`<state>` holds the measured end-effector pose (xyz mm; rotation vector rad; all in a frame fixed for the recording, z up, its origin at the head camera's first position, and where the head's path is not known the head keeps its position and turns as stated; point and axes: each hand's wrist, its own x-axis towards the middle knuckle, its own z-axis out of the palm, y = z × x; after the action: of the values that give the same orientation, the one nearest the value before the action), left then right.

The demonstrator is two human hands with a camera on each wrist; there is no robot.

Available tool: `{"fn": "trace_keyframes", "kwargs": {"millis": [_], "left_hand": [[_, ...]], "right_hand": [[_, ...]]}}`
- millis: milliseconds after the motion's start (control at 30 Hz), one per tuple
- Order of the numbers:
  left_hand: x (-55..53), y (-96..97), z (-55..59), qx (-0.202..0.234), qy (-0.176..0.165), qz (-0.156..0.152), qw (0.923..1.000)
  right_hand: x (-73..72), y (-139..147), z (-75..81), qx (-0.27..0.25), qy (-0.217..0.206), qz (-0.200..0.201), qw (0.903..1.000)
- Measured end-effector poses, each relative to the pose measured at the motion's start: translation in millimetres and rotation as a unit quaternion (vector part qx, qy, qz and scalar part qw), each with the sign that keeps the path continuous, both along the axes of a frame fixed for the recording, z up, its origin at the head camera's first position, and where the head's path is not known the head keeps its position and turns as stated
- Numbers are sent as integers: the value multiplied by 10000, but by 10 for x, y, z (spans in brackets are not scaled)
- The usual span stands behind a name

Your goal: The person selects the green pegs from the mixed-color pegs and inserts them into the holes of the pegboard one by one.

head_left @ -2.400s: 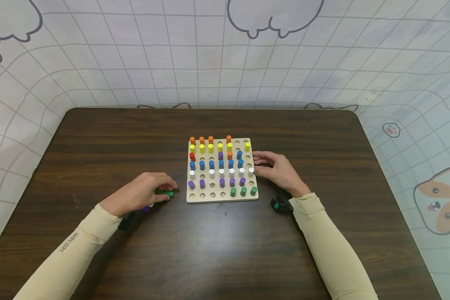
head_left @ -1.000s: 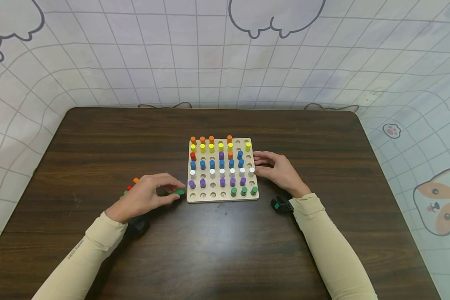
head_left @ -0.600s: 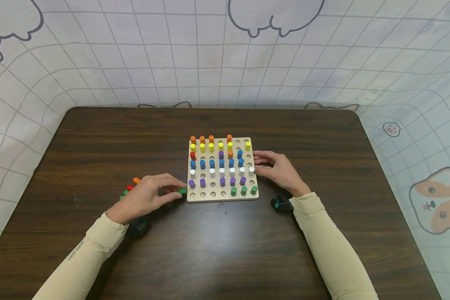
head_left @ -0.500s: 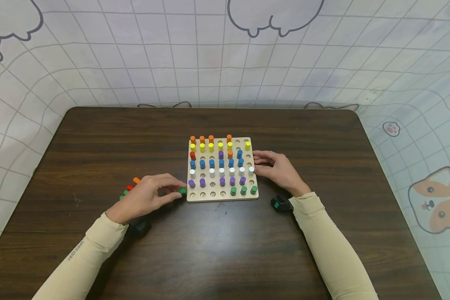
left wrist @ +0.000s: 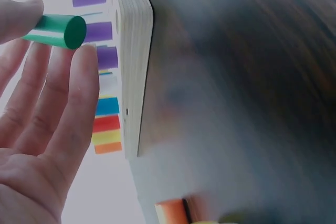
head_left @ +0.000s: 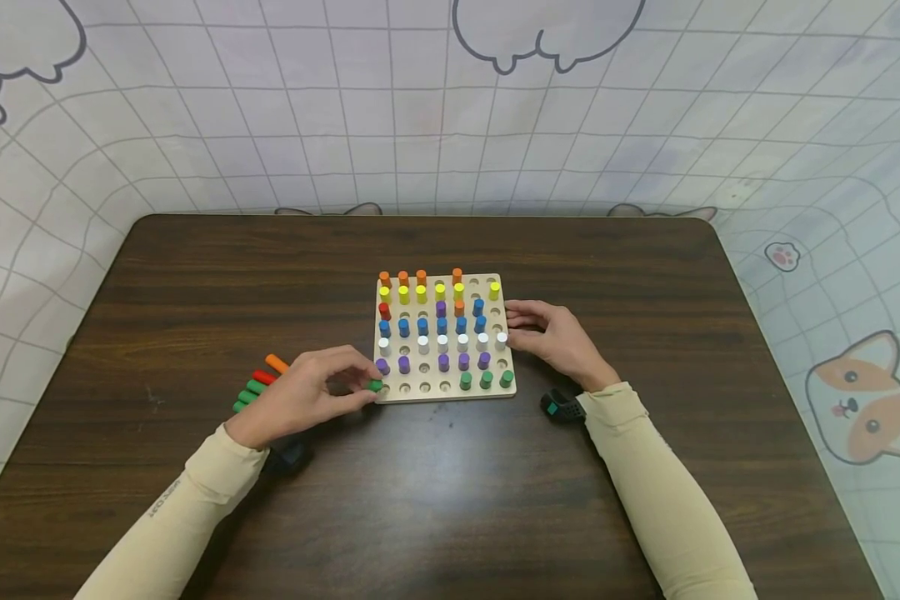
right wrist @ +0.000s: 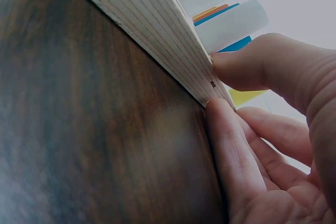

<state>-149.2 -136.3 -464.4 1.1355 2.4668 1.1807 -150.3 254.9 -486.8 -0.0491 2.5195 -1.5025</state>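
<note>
My left hand [head_left: 311,387] pinches a green peg [head_left: 376,386] between thumb and fingers at the front left corner of the wooden pegboard [head_left: 435,397]. In the left wrist view that green peg [left wrist: 59,31] is tilted, its round end apart from the board's side. Rows of orange, yellow, blue, white and purple pegs stand in the board, along with a red one and a few green ones at the front right. My right hand [head_left: 555,337] rests against the board's right edge; in the right wrist view its thumb and fingertips touch that edge near a white peg [right wrist: 231,24].
Left of the board, partly behind my left hand, lie an orange peg [head_left: 277,363], a red peg [head_left: 264,377] and several green pegs [head_left: 247,397]. Vacant holes show in the board's front row. A dark wooden table [head_left: 450,508] lies beneath, with a patterned wall sheet [head_left: 420,125] behind it.
My left hand has carried the green peg rightward from the table to the board's front left corner. More of the loose pegs now show behind it. The right hand keeps its place.
</note>
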Motion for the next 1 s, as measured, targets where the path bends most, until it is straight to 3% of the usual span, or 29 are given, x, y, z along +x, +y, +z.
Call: {"fn": "trace_keyframes", "kwargs": {"millis": [500,1000], "left_hand": [[7,260,60,6,106,-113,9999],[32,439,-9,178,117,-260,9994]], "right_hand": [[9,6,-13,32,46,-24,10000],[1,-6,-2,46,47,-31,10000]]}}
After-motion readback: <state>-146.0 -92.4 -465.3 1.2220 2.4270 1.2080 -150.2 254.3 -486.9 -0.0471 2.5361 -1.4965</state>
